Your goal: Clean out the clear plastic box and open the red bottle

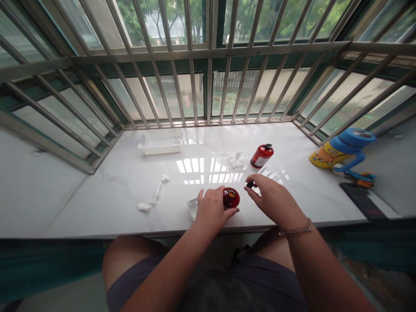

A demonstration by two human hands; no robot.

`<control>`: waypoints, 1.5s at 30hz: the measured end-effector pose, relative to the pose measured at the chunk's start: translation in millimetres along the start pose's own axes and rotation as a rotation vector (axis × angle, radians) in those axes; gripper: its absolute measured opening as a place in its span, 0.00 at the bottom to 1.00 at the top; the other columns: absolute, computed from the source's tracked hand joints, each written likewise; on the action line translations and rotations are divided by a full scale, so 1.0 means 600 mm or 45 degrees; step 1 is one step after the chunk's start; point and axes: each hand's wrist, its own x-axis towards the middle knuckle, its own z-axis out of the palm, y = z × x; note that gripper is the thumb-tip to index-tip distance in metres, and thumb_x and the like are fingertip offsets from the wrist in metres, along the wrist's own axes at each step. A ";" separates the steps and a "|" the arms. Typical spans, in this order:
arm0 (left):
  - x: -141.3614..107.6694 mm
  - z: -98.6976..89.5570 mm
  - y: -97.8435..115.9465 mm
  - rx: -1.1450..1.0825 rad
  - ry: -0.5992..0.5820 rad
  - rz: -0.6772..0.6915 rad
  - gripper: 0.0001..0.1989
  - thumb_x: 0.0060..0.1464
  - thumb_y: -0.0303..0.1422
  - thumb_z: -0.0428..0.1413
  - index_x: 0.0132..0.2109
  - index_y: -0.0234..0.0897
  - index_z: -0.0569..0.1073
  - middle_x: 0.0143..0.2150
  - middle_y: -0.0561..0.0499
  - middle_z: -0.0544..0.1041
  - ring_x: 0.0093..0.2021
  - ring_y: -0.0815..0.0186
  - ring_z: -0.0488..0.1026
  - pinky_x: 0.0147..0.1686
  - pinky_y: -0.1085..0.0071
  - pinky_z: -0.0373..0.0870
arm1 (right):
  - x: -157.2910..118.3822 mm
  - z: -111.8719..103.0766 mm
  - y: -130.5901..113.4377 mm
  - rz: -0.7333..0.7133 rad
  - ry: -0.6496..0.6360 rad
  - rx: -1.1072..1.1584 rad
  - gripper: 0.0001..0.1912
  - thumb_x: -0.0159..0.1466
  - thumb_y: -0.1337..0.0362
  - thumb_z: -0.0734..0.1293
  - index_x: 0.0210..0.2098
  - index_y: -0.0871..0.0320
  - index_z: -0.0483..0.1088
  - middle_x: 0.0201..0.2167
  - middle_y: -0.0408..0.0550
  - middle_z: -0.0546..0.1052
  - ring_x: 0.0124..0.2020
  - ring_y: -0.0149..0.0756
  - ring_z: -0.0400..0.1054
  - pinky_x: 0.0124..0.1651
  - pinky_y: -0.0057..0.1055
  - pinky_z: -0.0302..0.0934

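Note:
My left hand [212, 207] is wrapped round a red bottle [234, 200] near the front edge of the counter. The bottle's mouth is uncovered and faces up toward me. Just to its right, my right hand [271, 200] pinches a small black cap [250, 185] between thumb and fingers, apart from the bottle. A second red bottle [260, 158] with a pale label and a black cap stands farther back. Partly hidden behind my left hand lies a clear or white item [193, 209] that I cannot make out.
A white perforated basket [161, 148] sits at the back left. Crumpled white wrapping [157, 192] lies in front of it. Near the middle is a small clear object [236, 159]. At right are a yellow and blue tumbler [338, 151] and a black phone [362, 201]. Metal bars [208, 53] line the window.

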 end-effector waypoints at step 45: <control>-0.188 -0.115 -0.070 -0.773 -0.122 -0.131 0.37 0.44 0.32 0.78 0.61 0.50 0.77 0.61 0.49 0.79 0.61 0.52 0.78 0.58 0.58 0.81 | -0.177 0.160 -0.201 0.800 -0.536 2.667 0.39 0.70 0.32 0.66 0.66 0.53 0.71 0.60 0.59 0.79 0.54 0.48 0.78 0.51 0.43 0.74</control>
